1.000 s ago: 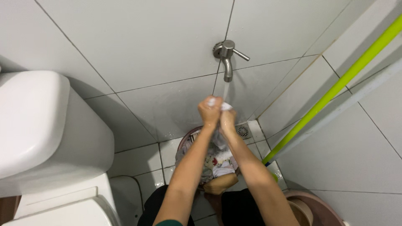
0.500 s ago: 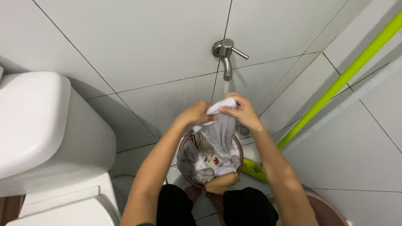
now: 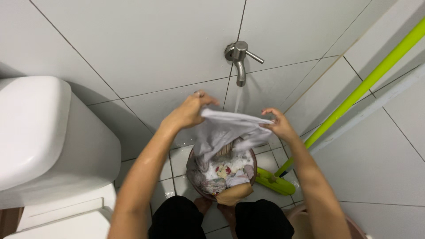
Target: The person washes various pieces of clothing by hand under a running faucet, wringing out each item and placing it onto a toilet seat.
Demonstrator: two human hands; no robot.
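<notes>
Both hands hold a wet white cloth (image 3: 226,128) stretched under the running wall tap (image 3: 239,57): the left hand (image 3: 188,110) pinches its ten o'clock edge, the right hand (image 3: 279,126) pinches its three o'clock edge. The cloth hangs directly above a round basin (image 3: 192,175) of laundry on the tiled floor, with a green mop (image 3: 349,99) at four o'clock and a white toilet cistern (image 3: 40,132) at nine o'clock.

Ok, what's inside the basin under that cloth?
The basin on the floor holds crumpled wet clothes, mostly white, some patterned. The white cloth, stretched between the left hand and right hand, covers its far part; the bottom is hidden.
</notes>
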